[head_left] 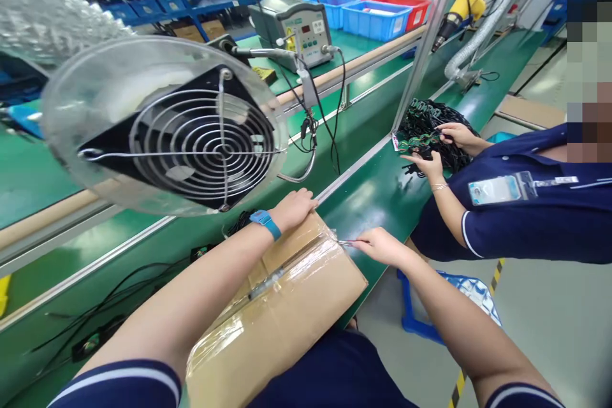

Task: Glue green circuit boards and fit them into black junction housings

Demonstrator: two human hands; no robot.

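A cardboard box [310,293] with clear tape along its seam lies tilted across the green bench in front of me. My left hand [295,209], below a blue wristband, grips the box's far upper edge; its fingertips are partly hidden. At the box's right end, my right hand [382,247] pinches a slim metal tool that looks like tweezers [348,243]. The tool's tip touches the taped seam there. A dark grey mark or strip [268,284] shows along the seam in the middle of the box.
A round fan hood [210,140] hangs at the upper left, close above my left arm. At right, a co-worker's hands [430,159] handle black cables [442,140]. Behind are a soldering station [299,32] and blue bins [375,19]. More cables [105,325] lie left; a blue stool [459,299] stands below.
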